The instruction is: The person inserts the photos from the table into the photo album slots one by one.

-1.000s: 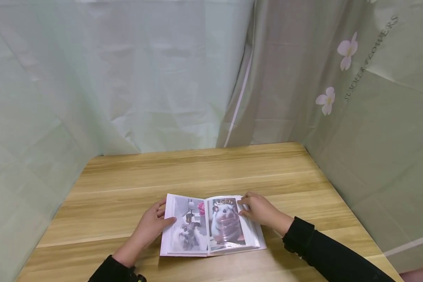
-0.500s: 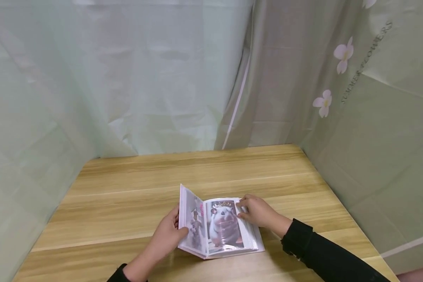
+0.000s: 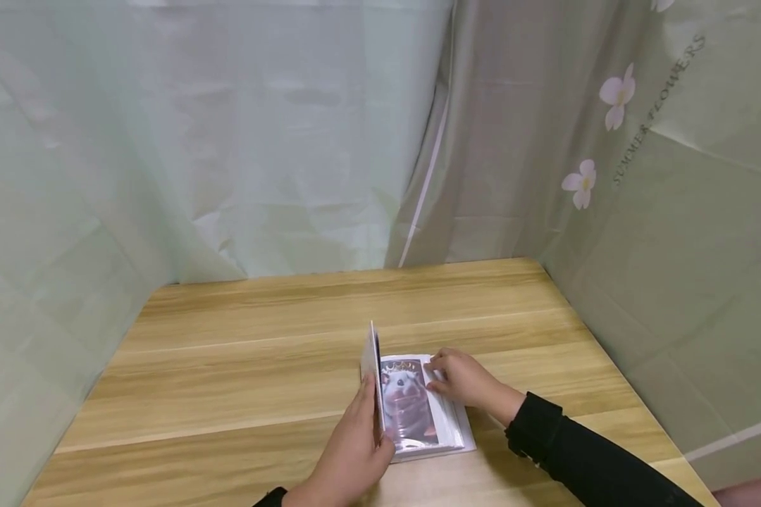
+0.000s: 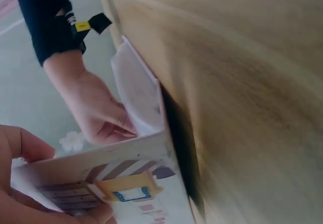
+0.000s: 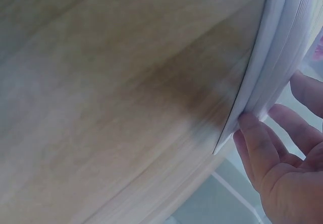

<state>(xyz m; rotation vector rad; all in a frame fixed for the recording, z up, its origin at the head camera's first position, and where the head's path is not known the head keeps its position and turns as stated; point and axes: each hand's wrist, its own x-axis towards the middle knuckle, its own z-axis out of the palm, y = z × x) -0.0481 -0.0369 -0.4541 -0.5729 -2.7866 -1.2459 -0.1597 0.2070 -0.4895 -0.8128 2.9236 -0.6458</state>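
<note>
A small photo album (image 3: pixel 409 408) lies on the wooden table, its right side flat and showing a picture of a white, crowned, hamster-like animal. My left hand (image 3: pixel 351 451) grips the album's front cover (image 4: pixel 151 178), which stands nearly upright at the fold with its left pages. Thumb on the inner side, fingers behind it. The cover's outside carries a printed drawing with a yellow shape, seen in the left wrist view. At the right edge of the page stack (image 5: pixel 282 47), my right hand (image 3: pixel 466 380) holds the pages with curled fingertips and thumb.
The wood-grain table (image 3: pixel 228 352) spreads around the album. Pale green curtains (image 3: pixel 292 141) hang behind it and along both sides, the right one (image 3: pixel 685 282) printed with flowers and lettering.
My left hand has swung the album's left side up from nearly flat to upright, moving rightward. My right hand has stayed at the page edge.
</note>
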